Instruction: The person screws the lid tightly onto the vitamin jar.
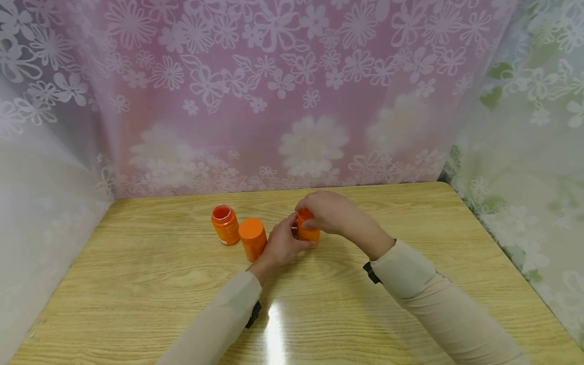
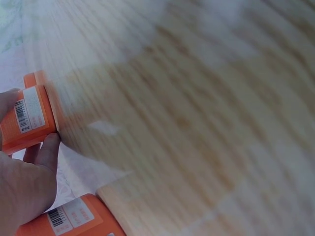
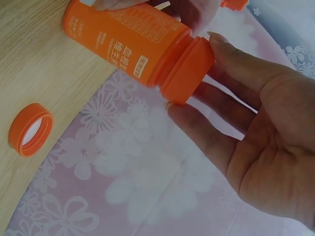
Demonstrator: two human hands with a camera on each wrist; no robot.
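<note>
Head view: left hand (image 1: 283, 244) curls round an orange bottle (image 1: 309, 235), right hand (image 1: 332, 212) pinches its round cap (image 3: 188, 71), well apart from the right edge of the wood-grained table (image 1: 123, 304).

and here it is, 1 orange bottle (image 1: 308, 235) with white print, upright on the table (image 1: 159, 304), left hand (image 1: 282, 242) gripping its body, right hand (image 1: 329, 210) pinching the orange cap (image 3: 188, 71) sitting at its neck!
</note>
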